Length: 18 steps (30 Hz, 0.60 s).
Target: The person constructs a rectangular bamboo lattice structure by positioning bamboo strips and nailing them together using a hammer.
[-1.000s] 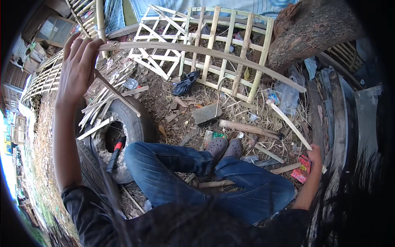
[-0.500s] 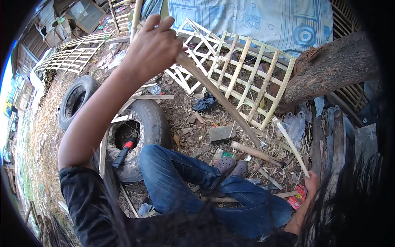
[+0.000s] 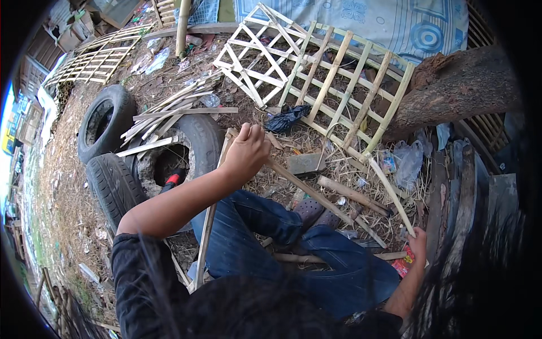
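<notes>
My left hand (image 3: 248, 151) is closed round a long bamboo strip (image 3: 307, 189), raised above my knees. The strip slants down to the right, past my shoes. A second length of bamboo (image 3: 208, 226) runs from beside that hand down toward my lap; I cannot tell whether the two are joined. At the right, my right hand (image 3: 418, 243) grips the lower end of a pale bamboo strip (image 3: 392, 192). The upper end of that strip reaches the corner of a bamboo lattice panel (image 3: 350, 93) lying on the ground. My shoes (image 3: 310, 217) are between the strips.
Old tyres (image 3: 209, 138) lie to the left; a red-and-black handled tool (image 3: 174, 178) rests in one. Loose bamboo strips (image 3: 169, 110) are piled behind. A grey block (image 3: 306, 164), a wooden club-like piece (image 3: 353, 195) and a black plastic bag (image 3: 288, 117) lie ahead. A tree trunk (image 3: 457, 90) is at right.
My left hand has come down and nearer, carrying its bamboo strip, whose far end moved down and right. My right hand has shifted slightly left, still gripping its strip. The view has shifted too.
</notes>
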Motion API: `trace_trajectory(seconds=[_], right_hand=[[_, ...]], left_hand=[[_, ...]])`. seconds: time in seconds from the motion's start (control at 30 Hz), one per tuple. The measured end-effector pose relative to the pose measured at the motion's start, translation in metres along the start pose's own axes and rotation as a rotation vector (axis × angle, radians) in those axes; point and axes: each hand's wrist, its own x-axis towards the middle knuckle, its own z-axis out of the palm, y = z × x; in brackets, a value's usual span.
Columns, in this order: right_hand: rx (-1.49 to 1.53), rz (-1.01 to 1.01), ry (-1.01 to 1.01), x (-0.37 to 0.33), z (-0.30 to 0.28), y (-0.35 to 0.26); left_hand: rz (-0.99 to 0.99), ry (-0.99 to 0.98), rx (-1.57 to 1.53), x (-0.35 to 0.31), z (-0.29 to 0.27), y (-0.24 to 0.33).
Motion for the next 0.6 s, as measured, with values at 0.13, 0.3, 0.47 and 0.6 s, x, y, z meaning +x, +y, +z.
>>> trace_trajectory(seconds=[0.13,0.3,0.47,0.6], right_hand=[[-0.046,-0.152,0.053,0.019,0.013,0.045],[0.119,-0.167,0.092,0.017,0.028,0.024],[0.355,-0.097,0.016,0.007,0.012,-0.009],[0.387,-0.122,0.053,-0.010,-0.009,-0.025]], left_hand=[[-0.025,0.134,-0.135,0.000,0.004,0.013],[-0.035,0.044,-0.379,0.003,0.005,0.035],[-0.047,-0.074,-0.571,0.006,0.003,0.056],[-0.133,-0.018,-0.617,0.003,0.010,0.066]])
